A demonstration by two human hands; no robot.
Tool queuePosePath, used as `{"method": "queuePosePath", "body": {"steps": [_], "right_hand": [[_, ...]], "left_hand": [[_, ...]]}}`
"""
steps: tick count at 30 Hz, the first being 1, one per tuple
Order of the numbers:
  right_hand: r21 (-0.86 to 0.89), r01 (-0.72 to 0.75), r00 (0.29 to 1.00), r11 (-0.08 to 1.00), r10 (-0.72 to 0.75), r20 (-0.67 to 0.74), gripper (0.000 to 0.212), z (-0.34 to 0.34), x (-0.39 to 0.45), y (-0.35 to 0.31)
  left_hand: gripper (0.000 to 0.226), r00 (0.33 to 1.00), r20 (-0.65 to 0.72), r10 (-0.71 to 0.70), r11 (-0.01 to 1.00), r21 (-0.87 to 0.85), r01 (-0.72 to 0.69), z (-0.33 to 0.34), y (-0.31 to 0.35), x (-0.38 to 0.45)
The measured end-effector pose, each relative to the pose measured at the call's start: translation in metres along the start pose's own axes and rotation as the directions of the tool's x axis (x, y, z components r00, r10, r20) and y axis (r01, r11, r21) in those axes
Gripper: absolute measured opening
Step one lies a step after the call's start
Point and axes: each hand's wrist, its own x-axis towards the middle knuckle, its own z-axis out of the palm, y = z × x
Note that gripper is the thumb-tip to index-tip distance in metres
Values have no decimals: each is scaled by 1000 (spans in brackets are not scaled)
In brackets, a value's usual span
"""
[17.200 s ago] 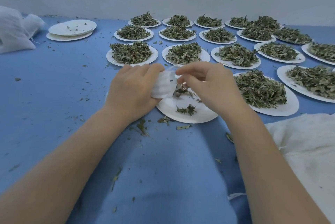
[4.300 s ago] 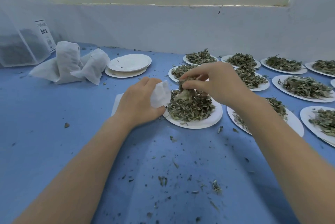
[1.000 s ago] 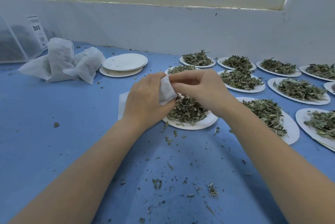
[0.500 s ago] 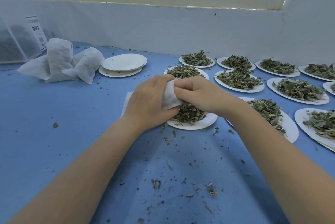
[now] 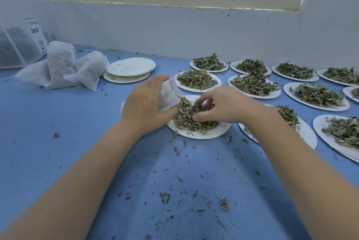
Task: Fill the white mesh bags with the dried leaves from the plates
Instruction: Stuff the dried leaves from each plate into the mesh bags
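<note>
Meanwhile right hand [image 5: 223, 106] gathers dried leaves [image 5: 192, 117].

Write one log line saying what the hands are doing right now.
left hand: holds white mesh bag | right hand: gathers dried leaves on near plate | bag: beside pile

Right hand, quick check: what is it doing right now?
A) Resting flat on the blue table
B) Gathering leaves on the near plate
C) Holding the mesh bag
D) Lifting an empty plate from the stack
B: the right hand has its fingers curled into the leaves on the near plate, while the left hand holds the mesh bag.
</note>
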Motion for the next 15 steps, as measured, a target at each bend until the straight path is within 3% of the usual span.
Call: {"method": "queuePosePath", "body": {"steps": [7, 15], "right_hand": [[62, 98, 983, 993, -87, -162, 12, -2, 2, -1], [337, 180, 936, 924, -55, -348, 7, -25, -7, 8]], "left_hand": [[51, 997, -74, -1, 1000, 23, 2, -5, -4, 5], [51, 998, -44, 33, 992, 126, -27, -2, -5, 3]]}}
